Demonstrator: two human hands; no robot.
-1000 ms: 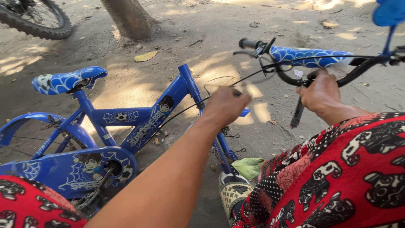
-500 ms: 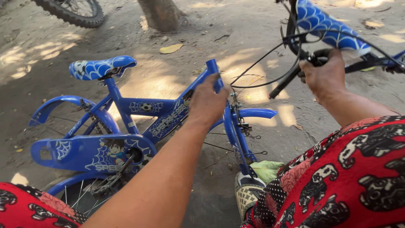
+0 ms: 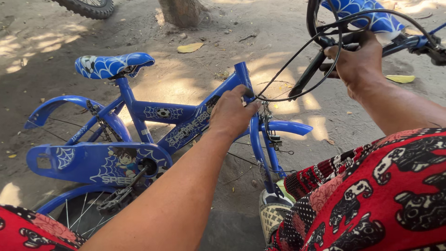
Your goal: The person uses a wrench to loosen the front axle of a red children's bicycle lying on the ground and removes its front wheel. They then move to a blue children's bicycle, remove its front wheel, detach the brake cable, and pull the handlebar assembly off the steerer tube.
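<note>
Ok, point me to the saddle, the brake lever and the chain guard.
saddle (image 3: 114, 65), head view, middle of the blue webbed top.
brake lever (image 3: 307, 79), head view, mid black blade.
chain guard (image 3: 93, 162), head view, flat blue side panel.

A long white-lettered decal (image 3: 189, 130) runs along the blue bicycle frame's down tube, and a cartoon-figure sticker (image 3: 124, 160) marks the blue chain guard.

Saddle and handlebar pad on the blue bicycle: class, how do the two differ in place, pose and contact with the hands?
The saddle sits low at the left on its post; the handlebar pad is high at the top right. The saddle is untouched, while the right hand holds the bar just below the pad. The saddle shows whole; the pad is cut by the frame edge and crossed by black cables. Both are blue with a white web pattern.
</note>
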